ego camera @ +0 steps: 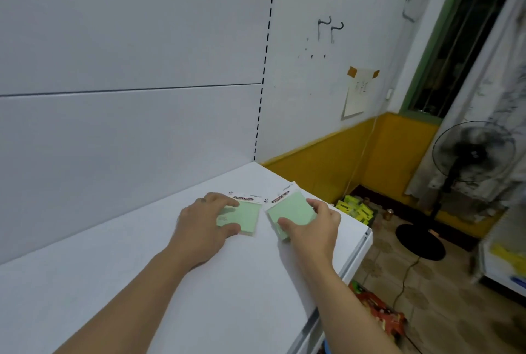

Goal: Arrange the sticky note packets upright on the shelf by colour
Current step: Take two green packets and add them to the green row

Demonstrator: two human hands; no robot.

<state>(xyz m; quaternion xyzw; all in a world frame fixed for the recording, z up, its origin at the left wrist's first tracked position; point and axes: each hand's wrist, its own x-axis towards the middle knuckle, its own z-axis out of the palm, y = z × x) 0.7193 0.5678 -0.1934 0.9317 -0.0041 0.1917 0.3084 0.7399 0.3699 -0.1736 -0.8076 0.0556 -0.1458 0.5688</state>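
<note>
Two pale green sticky note packets with white header cards lie flat on the white shelf, near its right end. My left hand grips the left packet by its sides, thumb at the near edge and fingers at the far edge. My right hand holds the right packet the same way; this packet is turned slightly clockwise and looks a little thicker. Both packets rest close together, a small gap between them.
The shelf's white back panel rises behind the packets. The shelf's right edge drops to the floor, where a box of yellow-green packets, a red bag and a black standing fan are.
</note>
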